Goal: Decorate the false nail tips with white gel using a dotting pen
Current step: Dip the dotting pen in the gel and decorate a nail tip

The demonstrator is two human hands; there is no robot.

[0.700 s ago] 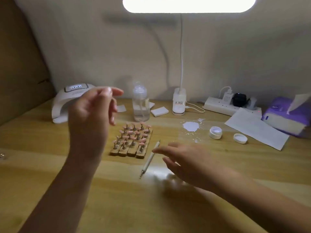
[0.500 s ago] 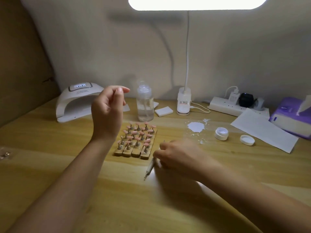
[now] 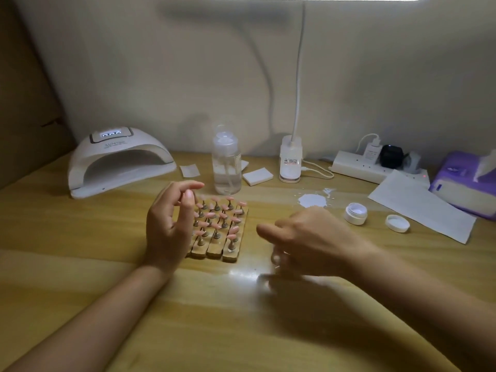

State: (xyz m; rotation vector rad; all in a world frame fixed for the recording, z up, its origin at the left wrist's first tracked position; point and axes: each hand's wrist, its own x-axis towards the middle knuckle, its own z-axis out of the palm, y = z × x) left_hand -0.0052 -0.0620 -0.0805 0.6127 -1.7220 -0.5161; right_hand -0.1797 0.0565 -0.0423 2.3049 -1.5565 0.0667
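Several pink false nail tips [image 3: 222,218] stand on small pegs in wooden holder strips [image 3: 214,251] at the table's middle. My left hand [image 3: 167,226] hovers over the holders' left side with loosely curled fingers, holding nothing. My right hand [image 3: 308,242] is blurred just right of the holders, its fingers curled downward round the dotting pen [image 3: 276,257], which shows only as a pale smear beneath them. A puddle of white gel [image 3: 312,201] lies on the table beyond the right hand, with the open gel jar [image 3: 355,213] and its lid [image 3: 397,223] to the right.
A white nail curing lamp [image 3: 118,159] sits at the back left. A clear pump bottle [image 3: 226,167], cotton pads [image 3: 257,176] and a desk lamp base [image 3: 290,162] stand behind the holders. A power strip [image 3: 359,167], white paper [image 3: 421,208] and purple tissue pack [image 3: 467,181] fill the right.
My right hand closed over the pen lying beside the holders and lifted it off the table. My left hand came down from mid-air to the holders' left side.
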